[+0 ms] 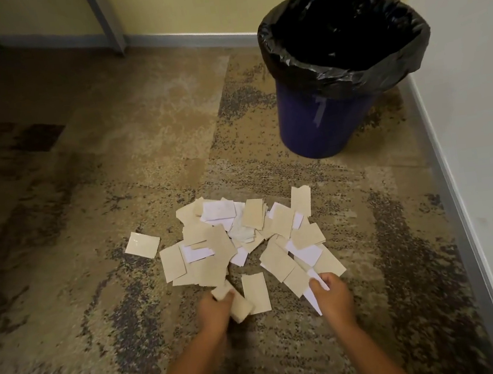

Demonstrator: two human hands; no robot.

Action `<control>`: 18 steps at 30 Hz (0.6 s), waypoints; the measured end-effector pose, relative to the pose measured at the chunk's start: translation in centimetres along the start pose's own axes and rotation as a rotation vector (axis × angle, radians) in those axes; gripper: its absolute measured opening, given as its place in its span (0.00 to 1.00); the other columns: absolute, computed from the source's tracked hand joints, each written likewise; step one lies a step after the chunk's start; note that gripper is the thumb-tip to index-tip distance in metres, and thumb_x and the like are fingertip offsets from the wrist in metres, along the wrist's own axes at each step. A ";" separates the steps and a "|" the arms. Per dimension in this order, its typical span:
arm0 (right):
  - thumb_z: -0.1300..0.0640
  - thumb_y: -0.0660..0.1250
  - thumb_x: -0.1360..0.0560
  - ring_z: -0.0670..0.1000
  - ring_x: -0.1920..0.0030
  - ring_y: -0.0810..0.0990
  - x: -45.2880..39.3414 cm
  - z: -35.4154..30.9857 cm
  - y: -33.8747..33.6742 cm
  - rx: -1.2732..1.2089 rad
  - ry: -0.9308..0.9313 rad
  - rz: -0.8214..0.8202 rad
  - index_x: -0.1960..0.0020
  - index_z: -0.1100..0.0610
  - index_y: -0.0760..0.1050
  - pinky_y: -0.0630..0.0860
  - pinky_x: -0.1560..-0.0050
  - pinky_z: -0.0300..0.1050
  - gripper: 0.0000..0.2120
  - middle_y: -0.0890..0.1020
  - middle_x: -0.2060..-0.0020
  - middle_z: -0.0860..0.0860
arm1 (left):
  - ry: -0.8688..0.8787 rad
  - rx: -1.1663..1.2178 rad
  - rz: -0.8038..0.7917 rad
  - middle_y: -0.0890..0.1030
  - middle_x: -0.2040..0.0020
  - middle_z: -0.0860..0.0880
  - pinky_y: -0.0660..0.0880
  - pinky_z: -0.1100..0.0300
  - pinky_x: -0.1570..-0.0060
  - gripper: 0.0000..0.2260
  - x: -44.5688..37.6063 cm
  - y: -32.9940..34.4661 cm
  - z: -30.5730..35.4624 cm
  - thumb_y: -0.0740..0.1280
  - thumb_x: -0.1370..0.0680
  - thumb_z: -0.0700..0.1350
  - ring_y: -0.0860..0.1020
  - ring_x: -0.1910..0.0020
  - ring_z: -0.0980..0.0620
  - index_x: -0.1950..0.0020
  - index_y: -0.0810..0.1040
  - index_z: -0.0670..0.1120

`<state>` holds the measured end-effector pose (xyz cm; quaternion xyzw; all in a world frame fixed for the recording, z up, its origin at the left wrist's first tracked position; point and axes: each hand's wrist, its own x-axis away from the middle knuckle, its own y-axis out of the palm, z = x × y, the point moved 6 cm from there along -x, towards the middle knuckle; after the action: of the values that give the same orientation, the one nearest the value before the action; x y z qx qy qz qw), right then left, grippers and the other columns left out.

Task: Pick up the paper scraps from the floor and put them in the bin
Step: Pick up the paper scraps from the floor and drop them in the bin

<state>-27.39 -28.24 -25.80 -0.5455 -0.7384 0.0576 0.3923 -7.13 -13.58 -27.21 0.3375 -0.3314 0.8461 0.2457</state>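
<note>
Left hand: the left hand (pixel 215 310) is low over the carpet at the near edge of the pile, fingers curled round a few tan scraps (pixel 234 302).
Right hand: the right hand (pixel 333 295) is at the pile's near right edge, pinching a white scrap (pixel 313 298) that sticks out below the fingers.
Carpet: mottled brown and tan carpet (pixel 86 206) covers the floor up to the baseboards.
Bin: a blue bin (pixel 321 124) lined with a black bag (pixel 292 66) stands upright in the far right corner of the floor, near both walls and well apart from the pile; its inside is too dark to make out.
Paper scraps: a loose heap of tan and white paper scraps (pixel 244 233) lies on the carpet between the hands and the bin, pieces overlapping.
Stray pieces: one tan square (pixel 142 244) lies just left of the heap; another tan piece (pixel 255 291) lies between the two hands.
</note>
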 end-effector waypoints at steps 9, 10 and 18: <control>0.50 0.70 0.27 0.49 0.55 0.77 0.1 0.6 1.8 0.112 0.041 -0.128 0.45 0.58 0.77 0.71 0.57 0.40 0.15 0.81 0.49 0.53 | -0.078 -0.400 0.003 0.67 0.33 0.42 0.69 0.43 0.37 0.33 1.2 4.9 -0.1 0.73 0.33 0.57 0.70 0.36 0.39 0.33 0.65 0.47; 0.49 0.70 0.28 0.51 0.52 0.78 0.2 0.7 2.1 0.132 0.044 -0.157 0.44 0.57 0.76 0.72 0.55 0.41 0.17 0.81 0.48 0.52 | -0.077 -0.429 0.009 0.66 0.33 0.42 0.69 0.44 0.37 0.32 1.4 4.9 0.1 0.72 0.31 0.57 0.70 0.36 0.39 0.32 0.66 0.47; 0.56 0.67 0.26 0.44 0.71 0.68 1.2 -0.1 1.7 0.176 -0.005 -0.231 0.70 0.52 0.65 0.63 0.71 0.37 0.17 0.70 0.73 0.46 | -0.059 -0.131 -0.103 0.77 0.38 0.38 0.76 0.47 0.43 0.22 0.3 4.0 -0.4 0.71 0.26 0.44 0.76 0.42 0.39 0.35 0.73 0.38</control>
<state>-26.20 -26.57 -25.98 -0.4201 -0.7894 0.0780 0.4408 -10.06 -15.89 -28.75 0.3620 -0.3756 0.7985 0.3006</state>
